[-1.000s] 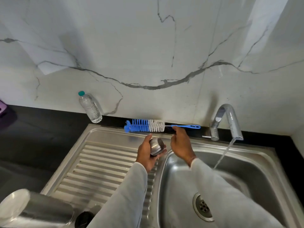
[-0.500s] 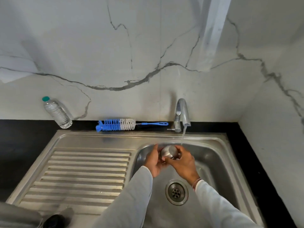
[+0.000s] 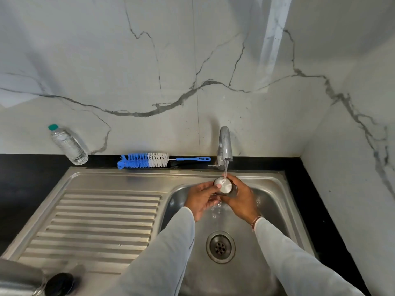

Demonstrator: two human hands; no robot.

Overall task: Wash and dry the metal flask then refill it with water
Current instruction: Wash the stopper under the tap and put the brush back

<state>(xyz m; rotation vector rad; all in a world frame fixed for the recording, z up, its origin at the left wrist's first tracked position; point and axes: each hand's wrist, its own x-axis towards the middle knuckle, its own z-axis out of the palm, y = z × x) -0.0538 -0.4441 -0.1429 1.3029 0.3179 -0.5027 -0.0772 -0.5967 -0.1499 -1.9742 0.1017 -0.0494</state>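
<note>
Over the bowl of a stainless steel sink (image 3: 275,201), two hands hold a small round metal cap (image 3: 223,184), brushed silver and domed, probably the flask's lid, directly under a thin stream of water (image 3: 225,170) running from a chrome tap (image 3: 224,144). The left hand (image 3: 201,199) curls round the cap from the left, its thumb lying across the top; the right hand (image 3: 240,199) wraps round it from the right, fingers bent around the far side. Water drips between the palms toward the round perforated drain (image 3: 220,247) below. Both arms wear pale grey sleeves, and a beaded bracelet (image 3: 255,221) shows at the right wrist. The metal flask (image 3: 20,276) itself, a smooth steel cylinder, lies blurred at the front left corner of the sink's ribbed draining board (image 3: 102,223), with a round black piece (image 3: 59,284) just beside it. Along the back edge of the black counter (image 3: 27,189), against the wall, lies a long bottle brush (image 3: 147,160) with blue and white bristles and a thin blue handle. Near the counter's back left stands a ridged clear plastic water bottle (image 3: 68,146) with a green cap, seeming to lean toward the wall. The wall (image 3: 149,71) is glossy white marble with dark grey veins, and it turns a corner on the right.
</note>
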